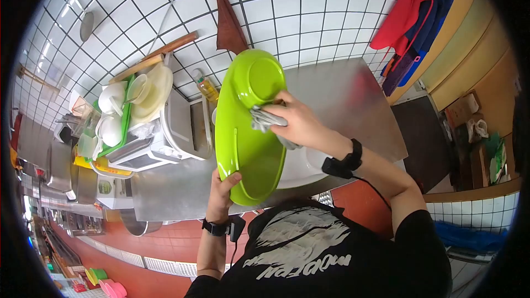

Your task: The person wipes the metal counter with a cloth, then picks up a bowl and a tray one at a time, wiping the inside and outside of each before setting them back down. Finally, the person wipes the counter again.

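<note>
A glossy bright green oblong plate (253,157) with a round section at its far end is held tilted up over the metal counter. My left hand (225,187) grips its lower left edge, with the thumb on the face toward me. My right hand (298,124) is closed round a crumpled grey cloth (267,119), which presses on the plate just below the round section. Part of the cloth hangs below the right palm. Behind the plate, a white dish (309,163) on the counter is partly hidden.
The steel counter (342,96) runs along a white tiled wall. To the left, a white appliance (176,116) carries a green tray (126,116) with white bowls. An oil bottle (207,87) stands by the wall. Red and blue garments (406,11) hang at the right.
</note>
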### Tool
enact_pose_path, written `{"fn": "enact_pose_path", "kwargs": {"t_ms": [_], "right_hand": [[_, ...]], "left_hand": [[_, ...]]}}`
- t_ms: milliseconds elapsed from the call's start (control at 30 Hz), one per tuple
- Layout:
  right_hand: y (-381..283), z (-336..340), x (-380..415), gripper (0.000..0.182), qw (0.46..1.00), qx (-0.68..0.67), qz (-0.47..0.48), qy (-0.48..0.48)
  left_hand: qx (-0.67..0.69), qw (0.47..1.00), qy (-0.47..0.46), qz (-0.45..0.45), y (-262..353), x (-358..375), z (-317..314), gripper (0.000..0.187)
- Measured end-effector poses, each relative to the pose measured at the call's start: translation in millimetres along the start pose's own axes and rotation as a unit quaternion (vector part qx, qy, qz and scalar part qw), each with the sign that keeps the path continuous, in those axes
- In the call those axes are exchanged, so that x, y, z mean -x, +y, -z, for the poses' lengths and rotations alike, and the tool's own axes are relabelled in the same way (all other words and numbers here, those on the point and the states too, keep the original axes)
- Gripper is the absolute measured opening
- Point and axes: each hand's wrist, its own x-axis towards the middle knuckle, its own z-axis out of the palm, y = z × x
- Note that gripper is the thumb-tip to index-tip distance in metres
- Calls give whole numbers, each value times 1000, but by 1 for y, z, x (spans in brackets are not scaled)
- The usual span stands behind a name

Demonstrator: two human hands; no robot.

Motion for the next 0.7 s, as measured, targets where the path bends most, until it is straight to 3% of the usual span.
{"fn": "enact_pose_path", "kwargs": {"t_ms": [33, 100, 200, 267, 300, 367, 400, 533, 600, 633, 700], "right_hand": [[5, 5, 3, 33, 1000, 1, 1, 1], [18, 19, 8, 39, 991, 88, -55, -86], [76, 33, 6, 42, 986, 138, -50, -80], [75, 50, -7, 38, 969, 156, -174, 75], [64, 57, -14, 38, 970, 157, -172, 74], [30, 69, -24, 41, 965, 57, -74, 245], [19, 70, -27, 41, 964, 104, -36, 241], [-6, 48, -36, 44, 966, 152, -41, 206], [-14, 36, -32, 49, 969, 136, 69, 197], [-17, 34, -26, 49, 968, 136, 70, 198], [-20, 33, -14, 51, 972, 157, 164, 66]], "left_hand": [[16, 1000, 2, -5, -1, 1, 0, 40], [-6, 1000, -2, 2, -3, 3, 11, 40], [-25, 999, -14, 15, 1, 6, 19, 41], [-27, 999, -22, 21, 1, 8, 24, 41], [-25, 999, -21, 19, 3, 7, 23, 41], [-23, 999, -21, 20, 5, 11, 19, 41], [-24, 999, -23, 23, 5, 10, 17, 41], [-64, 995, -51, 50, 2, 4, 16, 44], [-78, 994, -47, 52, 2, 0, 13, 49], [-42, 998, -38, 37, 6, 1, 10, 44], [-5, 999, -28, 20, 10, 3, 9, 39]]}}
